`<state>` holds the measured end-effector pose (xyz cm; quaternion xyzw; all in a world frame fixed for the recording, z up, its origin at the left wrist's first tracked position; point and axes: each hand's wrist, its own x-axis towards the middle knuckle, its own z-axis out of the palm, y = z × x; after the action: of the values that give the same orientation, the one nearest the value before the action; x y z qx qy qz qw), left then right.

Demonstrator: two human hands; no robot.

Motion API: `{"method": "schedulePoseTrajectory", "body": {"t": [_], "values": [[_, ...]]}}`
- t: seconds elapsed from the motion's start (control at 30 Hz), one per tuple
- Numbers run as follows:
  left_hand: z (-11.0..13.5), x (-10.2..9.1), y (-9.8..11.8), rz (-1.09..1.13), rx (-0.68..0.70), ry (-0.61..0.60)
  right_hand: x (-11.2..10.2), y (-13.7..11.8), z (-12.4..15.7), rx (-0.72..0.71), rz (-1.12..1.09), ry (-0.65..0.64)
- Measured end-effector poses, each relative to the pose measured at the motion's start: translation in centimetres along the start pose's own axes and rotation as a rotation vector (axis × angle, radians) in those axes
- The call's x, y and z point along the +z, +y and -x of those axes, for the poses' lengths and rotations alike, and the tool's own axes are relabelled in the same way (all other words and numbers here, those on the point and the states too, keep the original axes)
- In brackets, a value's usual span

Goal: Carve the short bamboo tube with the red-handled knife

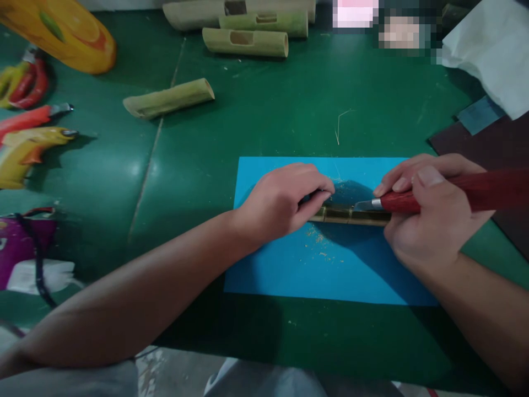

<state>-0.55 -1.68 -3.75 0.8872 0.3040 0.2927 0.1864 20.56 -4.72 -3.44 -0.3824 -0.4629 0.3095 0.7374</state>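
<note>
A narrow bamboo strip with several cross lines lies on a blue sheet. My left hand is closed around the strip's left end, fingers curled over it. In my right hand is a carving knife with a thick red handle and a short metal blade. Its tip meets the strip's upper side near the middle, right of my left fingers. The strip's right end runs under my right hand and is hidden there. Fine shavings are scattered on the sheet below the strip.
Several cut bamboo tubes lie at the back, and another bamboo tube rests nearer on the green table. At left are a yellow glue gun, pliers and a purple box. White paper lies back right.
</note>
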Motion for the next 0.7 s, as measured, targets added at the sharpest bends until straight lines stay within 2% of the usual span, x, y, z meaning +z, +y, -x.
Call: {"method": "schedulePoseTrajectory", "body": {"t": [0.17, 0.37, 0.7], "values": [[0.00, -0.04, 0.07, 0.012, -0.019, -0.012, -0.21, -0.20, 0.05, 0.011, 0.075, -0.055], [-0.07, -0.01, 0.09, 0.048, -0.064, -0.034, -0.53, 0.07, 0.20, 0.040, 0.032, -0.102], [0.00, -0.09, 0.05, 0.024, -0.044, -0.028, -0.04, -0.02, -0.11, 0.008, 0.023, -0.019]]}}
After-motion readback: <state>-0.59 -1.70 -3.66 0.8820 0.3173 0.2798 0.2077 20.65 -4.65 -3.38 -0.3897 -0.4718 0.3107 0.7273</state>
